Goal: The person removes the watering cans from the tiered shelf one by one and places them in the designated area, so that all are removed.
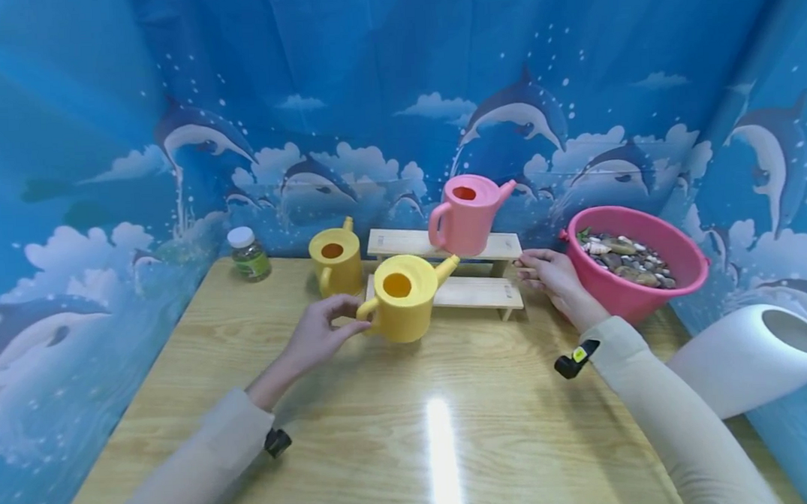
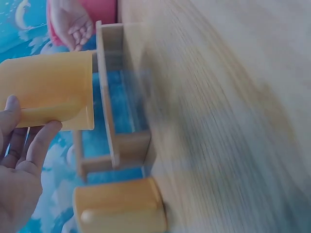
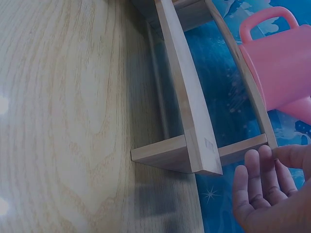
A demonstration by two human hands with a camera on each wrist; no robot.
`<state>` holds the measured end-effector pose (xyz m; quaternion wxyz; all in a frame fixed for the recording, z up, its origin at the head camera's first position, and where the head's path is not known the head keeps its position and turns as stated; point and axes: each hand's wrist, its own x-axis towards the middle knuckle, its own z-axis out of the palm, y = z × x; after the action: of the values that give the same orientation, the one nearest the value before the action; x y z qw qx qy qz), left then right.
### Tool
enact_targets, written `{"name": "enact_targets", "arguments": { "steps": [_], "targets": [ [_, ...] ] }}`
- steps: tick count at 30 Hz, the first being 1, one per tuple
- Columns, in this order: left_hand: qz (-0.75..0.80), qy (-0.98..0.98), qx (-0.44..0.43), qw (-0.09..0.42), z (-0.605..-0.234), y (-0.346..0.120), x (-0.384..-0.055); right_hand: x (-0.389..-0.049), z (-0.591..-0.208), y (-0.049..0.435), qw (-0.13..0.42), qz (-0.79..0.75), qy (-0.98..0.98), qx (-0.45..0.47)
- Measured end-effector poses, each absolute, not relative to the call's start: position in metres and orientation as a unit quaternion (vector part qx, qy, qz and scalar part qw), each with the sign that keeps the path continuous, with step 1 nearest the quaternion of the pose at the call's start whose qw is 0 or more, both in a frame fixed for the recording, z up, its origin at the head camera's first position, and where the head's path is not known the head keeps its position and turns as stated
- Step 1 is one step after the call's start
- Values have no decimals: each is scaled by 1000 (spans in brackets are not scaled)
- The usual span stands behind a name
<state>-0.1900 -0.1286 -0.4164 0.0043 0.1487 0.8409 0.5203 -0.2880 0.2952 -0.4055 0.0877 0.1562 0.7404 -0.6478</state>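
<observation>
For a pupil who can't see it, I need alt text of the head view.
A person's left hand grips a yellow watering can by its handle before a two-step wooden stand, whose upper right end the right hand touches. A pink watering can stands on top; another yellow can and a jar are left, a pink bucket of stones right.

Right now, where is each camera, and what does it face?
Head: on the head, facing forward and down at the two-tier stand; left grip, right grip and sleeves show.
Left wrist: on that wrist, facing the held yellow watering can; both grips show.
Right wrist: on that wrist, facing the stand's right end; right grip shows.
Head and right wrist share the pink watering can.
</observation>
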Motion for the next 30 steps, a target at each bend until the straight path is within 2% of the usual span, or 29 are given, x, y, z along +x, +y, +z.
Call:
{"name": "enact_targets", "arguments": {
  "steps": [5, 14, 24, 30],
  "targets": [
    [532, 840, 104, -3, -405, -163, -164, -288, -406, 298, 86, -656, 735, 151],
    [505, 858, 38, -92, -394, -231, -128, -288, -407, 299, 78, -665, 729, 142],
    [538, 823, -31, -180, -422, -289, -115, -289, -405, 298, 84, -649, 741, 151],
    [533, 812, -114, -207, -439, -314, -108, -289, -406, 295, 89, -643, 746, 152]
  ]
}}
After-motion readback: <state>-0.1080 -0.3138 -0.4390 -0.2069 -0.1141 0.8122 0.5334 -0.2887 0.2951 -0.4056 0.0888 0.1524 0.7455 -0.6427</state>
